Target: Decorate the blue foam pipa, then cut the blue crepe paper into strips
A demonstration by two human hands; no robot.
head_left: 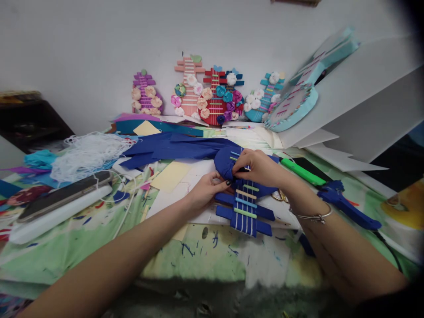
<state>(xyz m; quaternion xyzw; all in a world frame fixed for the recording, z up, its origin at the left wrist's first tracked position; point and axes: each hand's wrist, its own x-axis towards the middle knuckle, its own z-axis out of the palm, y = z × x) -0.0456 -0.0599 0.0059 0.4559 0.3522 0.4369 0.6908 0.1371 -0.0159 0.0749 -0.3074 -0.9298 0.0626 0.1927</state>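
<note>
A blue craft guitar (245,203) lies on white sheets with its neck toward me, strung with white cords crossed by pastel sticks. My left hand (209,191) is closed on its left edge, thumb on top near the body. From the other side, my right hand (260,167) pinches the guitar's middle, its fingertips over the strings. What exactly lies under those fingertips is hidden. Just beyond, the rounded blue body (222,162) shows. Scissors (280,196) are partly covered by my right wrist.
A green and blue glue gun (331,192) lies on the right. Blue paper (179,146) stretches behind the guitar. On the left are a white cord pile (94,154) and a phone (66,196) on a white box. Several flowered craft guitars (216,97) lean against the wall.
</note>
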